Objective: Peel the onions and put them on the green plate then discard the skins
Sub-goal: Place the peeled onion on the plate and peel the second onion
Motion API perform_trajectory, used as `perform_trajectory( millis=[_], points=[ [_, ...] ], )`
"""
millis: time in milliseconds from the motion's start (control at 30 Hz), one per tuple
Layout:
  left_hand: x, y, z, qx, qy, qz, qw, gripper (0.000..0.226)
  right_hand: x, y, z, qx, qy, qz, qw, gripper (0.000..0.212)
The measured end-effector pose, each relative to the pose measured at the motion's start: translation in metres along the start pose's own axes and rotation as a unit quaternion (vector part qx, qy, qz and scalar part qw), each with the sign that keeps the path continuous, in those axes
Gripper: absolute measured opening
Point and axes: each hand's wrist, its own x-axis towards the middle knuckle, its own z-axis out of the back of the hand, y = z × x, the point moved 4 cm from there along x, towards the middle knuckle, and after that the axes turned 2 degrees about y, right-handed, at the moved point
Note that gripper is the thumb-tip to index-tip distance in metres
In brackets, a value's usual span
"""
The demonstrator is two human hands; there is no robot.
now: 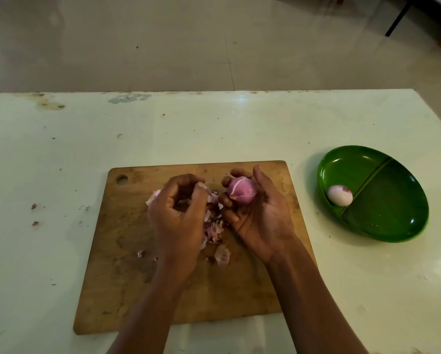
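Fingers of the right hand are curling up around a purple onion, cradling it in the upturned palm with the thumb lying along its far right side. The onion is being held just above the far middle of the wooden cutting board. Beside it the left hand is hovering knuckles up, its fingers bent inward and pinching a pale strip of skin at the fingertips. Between and under the 2 hands, a pile of loose skins is lying on the board, partly hidden by the left hand, with 1 bigger flake lying nearer the person.

The board is resting on a pale, glossy table that is showing stains and chipped spots along its far edge. 2 small scraps are lying on the table well to the left of the board. Right of the board and apart from it, a green plate with a dividing ridge is sitting on the table. 1 peeled onion is lying in its left compartment, just beside the ridge. Beyond the table, a light tiled floor is reflecting the room light, and a dark furniture leg is standing at the far right corner.
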Motion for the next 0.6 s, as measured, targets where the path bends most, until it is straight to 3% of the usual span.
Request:
perform_trajectory(
  millis=[67,167,333,600],
  points=[
    [-0.0017,-0.0003,-0.0024,0.008,0.016,-0.014,1.0,0.005,0.0,-0.0008,0.001,-0.009,-0.018,-0.011,1.0,0.042],
    [-0.0018,-0.0004,-0.0018,0.019,0.021,-0.046,0.999,0.025,-0.0006,0.0007,0.0028,-0.002,-0.04,0.004,0.999,0.038],
    [-0.0001,-0.0042,-0.0015,0.071,0.026,-0.109,0.991,0.027,-0.0017,0.0005,0.0032,-0.017,-0.056,0.015,0.998,0.034],
    [-0.0043,-0.0058,-0.0089,0.121,0.102,-0.199,0.967,0.049,-0.0007,0.0008,0.0015,-0.055,-0.045,-0.003,0.997,0.058]
  ],
)
